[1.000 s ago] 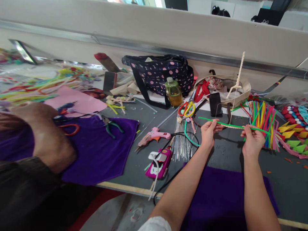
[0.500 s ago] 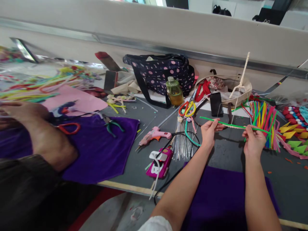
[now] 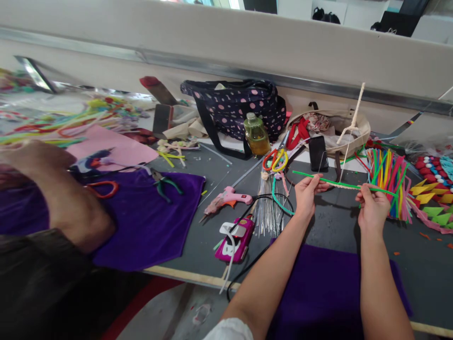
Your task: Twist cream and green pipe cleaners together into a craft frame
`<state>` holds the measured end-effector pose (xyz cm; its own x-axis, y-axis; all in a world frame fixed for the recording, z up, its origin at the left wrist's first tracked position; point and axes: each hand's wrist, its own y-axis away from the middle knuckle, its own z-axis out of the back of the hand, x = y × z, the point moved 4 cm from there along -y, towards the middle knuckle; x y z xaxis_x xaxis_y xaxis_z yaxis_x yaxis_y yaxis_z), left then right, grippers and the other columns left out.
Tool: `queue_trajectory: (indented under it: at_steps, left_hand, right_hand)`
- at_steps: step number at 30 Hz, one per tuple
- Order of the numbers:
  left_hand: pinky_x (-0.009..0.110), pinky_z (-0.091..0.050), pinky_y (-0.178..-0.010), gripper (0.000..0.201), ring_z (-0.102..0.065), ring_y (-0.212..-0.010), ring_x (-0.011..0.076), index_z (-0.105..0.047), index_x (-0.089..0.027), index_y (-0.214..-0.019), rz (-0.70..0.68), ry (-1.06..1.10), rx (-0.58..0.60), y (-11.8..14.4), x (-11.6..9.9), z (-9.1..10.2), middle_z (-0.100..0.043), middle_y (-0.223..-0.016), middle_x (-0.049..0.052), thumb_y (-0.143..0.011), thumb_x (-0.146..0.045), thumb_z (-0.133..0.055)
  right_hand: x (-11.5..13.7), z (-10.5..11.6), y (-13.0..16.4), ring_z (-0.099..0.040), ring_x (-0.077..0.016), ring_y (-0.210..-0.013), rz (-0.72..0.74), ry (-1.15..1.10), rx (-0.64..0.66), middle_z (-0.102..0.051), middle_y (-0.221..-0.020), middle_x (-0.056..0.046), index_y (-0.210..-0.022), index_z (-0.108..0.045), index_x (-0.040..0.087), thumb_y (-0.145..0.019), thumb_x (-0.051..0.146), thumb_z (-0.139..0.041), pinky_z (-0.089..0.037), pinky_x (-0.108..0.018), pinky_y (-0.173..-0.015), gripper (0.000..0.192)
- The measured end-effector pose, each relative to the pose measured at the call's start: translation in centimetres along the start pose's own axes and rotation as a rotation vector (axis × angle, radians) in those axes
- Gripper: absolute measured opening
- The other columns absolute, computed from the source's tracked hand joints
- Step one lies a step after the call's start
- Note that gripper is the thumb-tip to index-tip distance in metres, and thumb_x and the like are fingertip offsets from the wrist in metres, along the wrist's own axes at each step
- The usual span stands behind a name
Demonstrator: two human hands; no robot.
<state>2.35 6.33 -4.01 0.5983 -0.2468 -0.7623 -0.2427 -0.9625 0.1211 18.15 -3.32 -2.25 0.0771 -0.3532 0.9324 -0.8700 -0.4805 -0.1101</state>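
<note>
Pinching green pipe cleaner (image 3: 336, 183) w/ left hand (image 3: 307, 192) & right hand (image 3: 371, 208), near counter's (image 3: 332, 222) far edge.

thin green pipe cleaner (image 3: 339, 183), seemingly level.

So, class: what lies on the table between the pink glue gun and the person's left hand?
Head view: a bundle of thin wires and a teal loop.
</note>
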Motion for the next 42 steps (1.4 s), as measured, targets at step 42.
queue_trajectory:
  at_steps: [42]
  left_hand:
    - [0.022,-0.049,-0.062,0.04,-0.068,-0.064,0.0144,-0.067,-0.012,-0.084,0.04,-0.052,0.035,-0.7,0.2,1.0,-0.069,-0.069,0.005,-0.065,-0.046,-0.076]
  right_hand:
    - [-1.8,0.5,-0.4,-0.059,-0.0077,-0.05,-0.271,-0.086,0.072,-0.063,-0.06,0.002,-0.075,-0.068,0.014,-0.059,0.038,-0.082,-0.046,-0.016,-0.042,0.032]
